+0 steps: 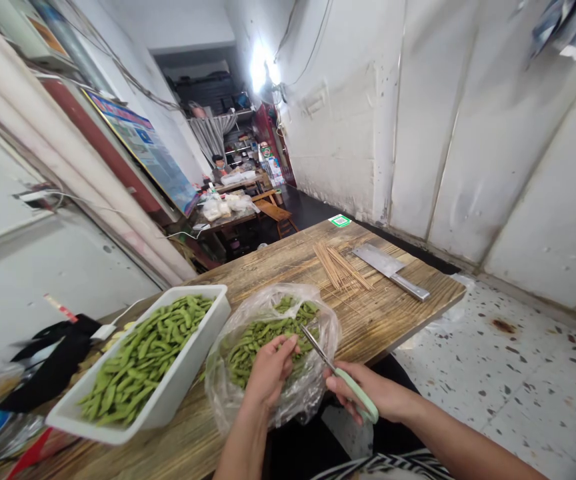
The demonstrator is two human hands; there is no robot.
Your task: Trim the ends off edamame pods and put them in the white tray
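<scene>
My right hand [363, 387] grips a pair of scissors [348, 383] with pale green handles. Their metal blades point up and left over a clear plastic bag [325, 330] of green soybean pods [253, 343]. Over the same bag, my left hand [274, 367] has its fingers curled together, thumb against fingertips. Whatever it may pinch is hidden or too small to name. To the left, a white plastic tub [165, 393] is heaped with more green pods [143, 360].
Thin wooden sticks [338, 267] and a cleaver [391, 270] lie on the wooden table [368, 323], right of the bag. A green-white QR card [340, 221] lies at its far edge. Dark cloth [53, 367] and a white plug [104, 331] are left. A person [219, 170] sits farther back.
</scene>
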